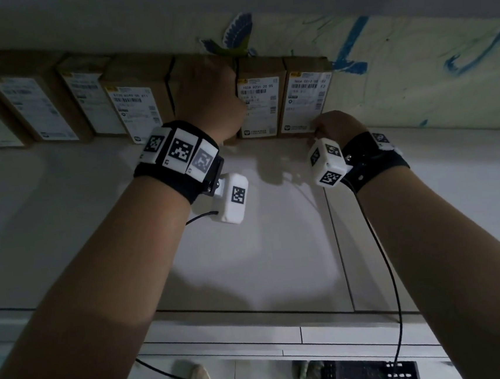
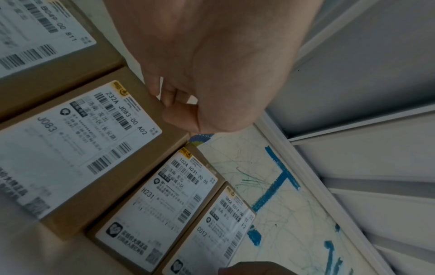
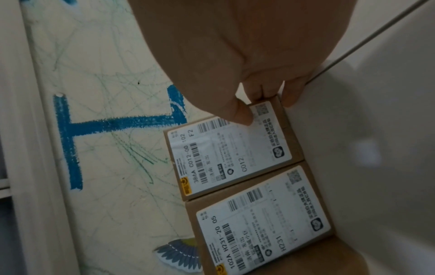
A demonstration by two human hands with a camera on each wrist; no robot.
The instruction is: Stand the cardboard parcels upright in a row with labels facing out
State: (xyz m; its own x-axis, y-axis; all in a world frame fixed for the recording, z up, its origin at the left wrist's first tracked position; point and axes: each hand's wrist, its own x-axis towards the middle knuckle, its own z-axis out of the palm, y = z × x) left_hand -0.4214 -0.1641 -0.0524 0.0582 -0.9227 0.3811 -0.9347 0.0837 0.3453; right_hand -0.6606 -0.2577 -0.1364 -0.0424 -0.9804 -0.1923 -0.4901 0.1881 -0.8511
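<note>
Several brown cardboard parcels stand upright in a row against the wall, white labels facing me. My left hand (image 1: pixel 212 101) grips the top edge of the parcel labelled J083 (image 2: pixel 77 148), fingers (image 2: pixel 179 109) curled over it; in the head view the hand hides its label. To its right stand the H231 parcel (image 1: pixel 260 105) and, last in the row, the C012 parcel (image 1: pixel 307 98). My right hand (image 1: pixel 333 128) pinches the C012 parcel's (image 3: pixel 230 158) lower right corner, thumb (image 3: pixel 240 115) on the label. The B049 parcel (image 1: pixel 137 108) stands left of J083.
More labelled parcels (image 1: pixel 36 109) continue the row to the left. The wall (image 1: pixel 415 81) behind carries blue and green scribbles and a bird sticker (image 1: pixel 237 34). The parcels stand on a white tiled ledge (image 1: pixel 262 234). A black crate (image 1: pixel 370 376) sits on the floor below.
</note>
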